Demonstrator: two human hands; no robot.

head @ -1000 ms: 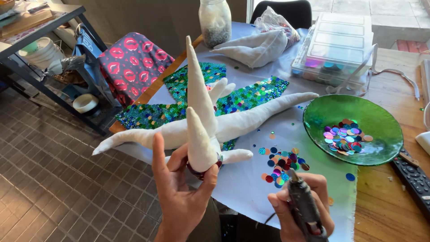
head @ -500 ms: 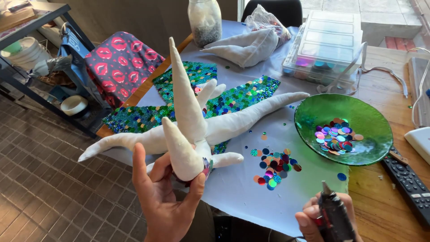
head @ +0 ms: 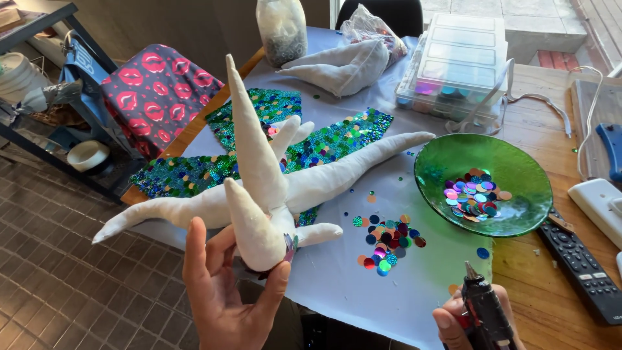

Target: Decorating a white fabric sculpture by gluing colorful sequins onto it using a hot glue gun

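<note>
My left hand (head: 223, 291) holds up a white stuffed fabric figure (head: 265, 188) with several long pointed limbs, gripping it at its rounded lower end, where a few sequins are stuck on. My right hand (head: 470, 321) is at the bottom edge, closed around a black glue gun (head: 483, 308) with its nozzle pointing up. Loose coloured sequins (head: 385, 243) lie on the pale sheet (head: 337, 279) between the hands. A green glass bowl (head: 518, 175) to the right holds more sequins.
Green sequined fabric pieces (head: 337, 139) lie under the figure. At the back are a white stuffed shape (head: 340, 65), a jar (head: 282, 29) and a clear compartment box (head: 457, 61). A black remote (head: 580, 266) lies on the wooden table at right. A lip-patterned cushion (head: 152, 94) is at left.
My left hand has tilted the figure and brought it nearer. My right hand with the glue gun has dropped toward the bottom edge, away from the sequin pile.
</note>
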